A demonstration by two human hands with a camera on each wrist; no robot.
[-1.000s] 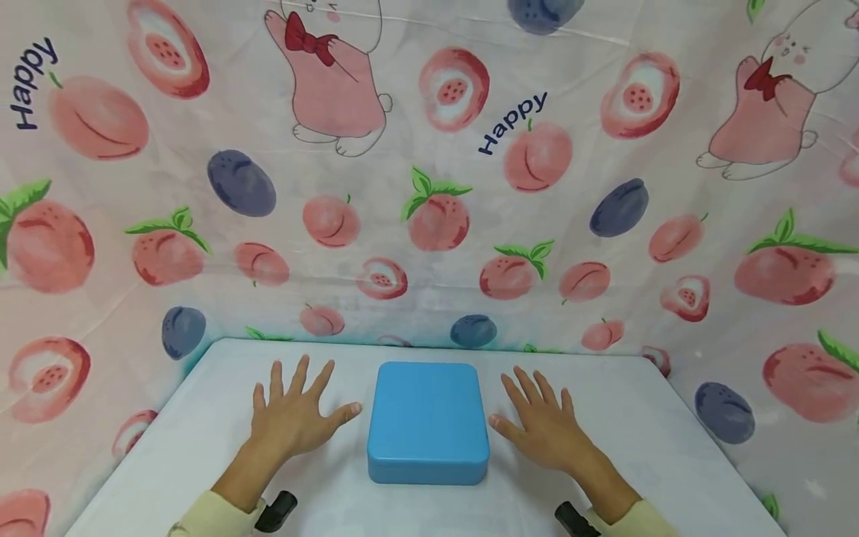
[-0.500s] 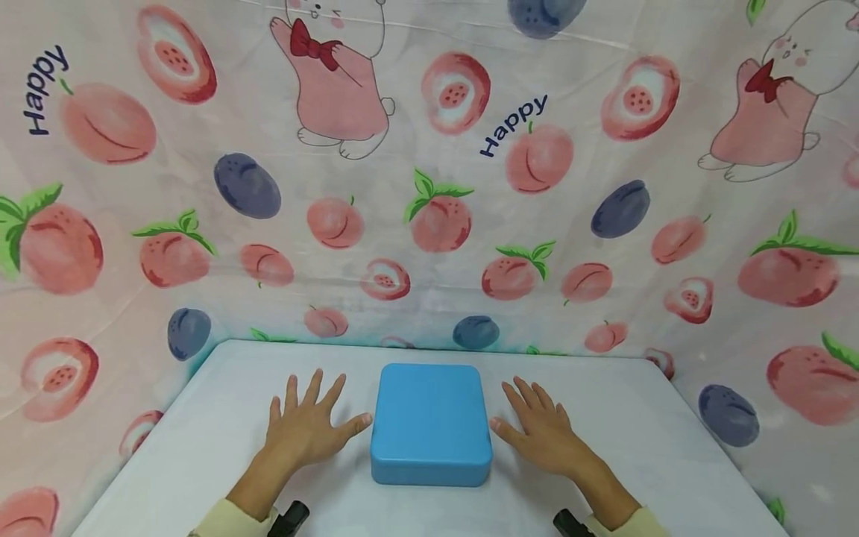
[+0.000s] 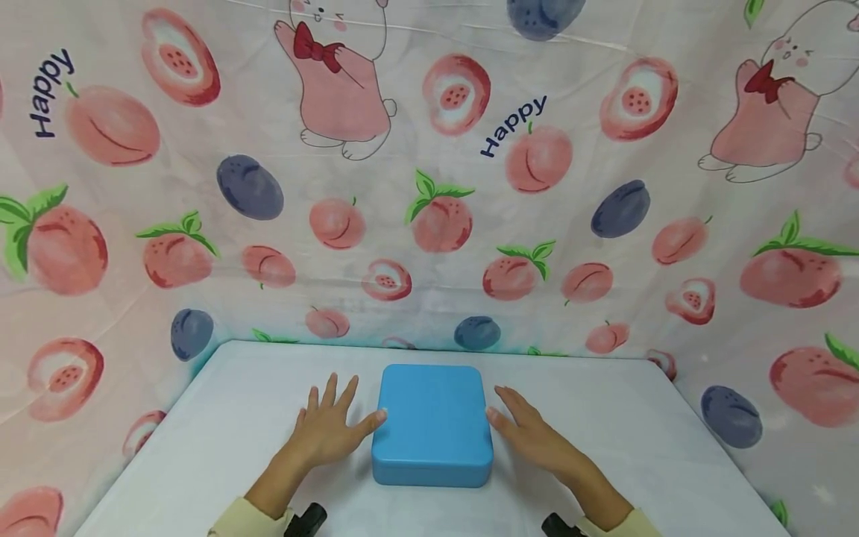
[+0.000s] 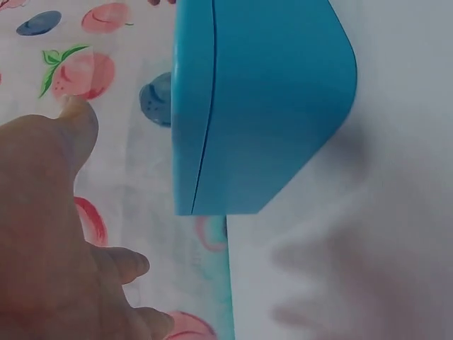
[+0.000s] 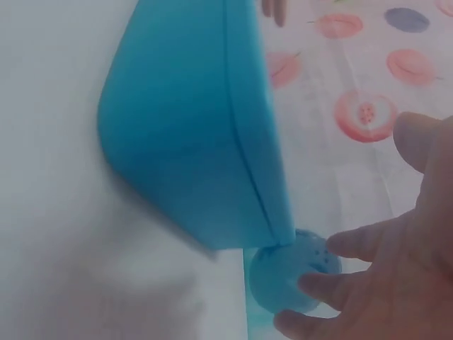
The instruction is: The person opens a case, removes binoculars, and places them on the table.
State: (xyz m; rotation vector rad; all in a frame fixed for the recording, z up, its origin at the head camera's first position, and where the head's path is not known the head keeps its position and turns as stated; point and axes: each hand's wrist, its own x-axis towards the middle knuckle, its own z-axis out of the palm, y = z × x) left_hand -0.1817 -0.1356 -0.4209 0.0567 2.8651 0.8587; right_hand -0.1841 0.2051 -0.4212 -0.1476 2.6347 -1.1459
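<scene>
Straight-fingered, left hand (image 3: 327,434) and right hand (image 3: 535,438) flank the blue box (image 3: 432,424).

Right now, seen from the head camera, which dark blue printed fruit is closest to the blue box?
The dark blue fruit just above the far edge of the blue box; the others appear higher up or well off to the sides.

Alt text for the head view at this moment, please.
A blue box sits on a white table, with a person's open left hand and open right hand on either side. Behind it, a pale cloth shows printed peaches, blue fruit and cartoon animals.
</scene>
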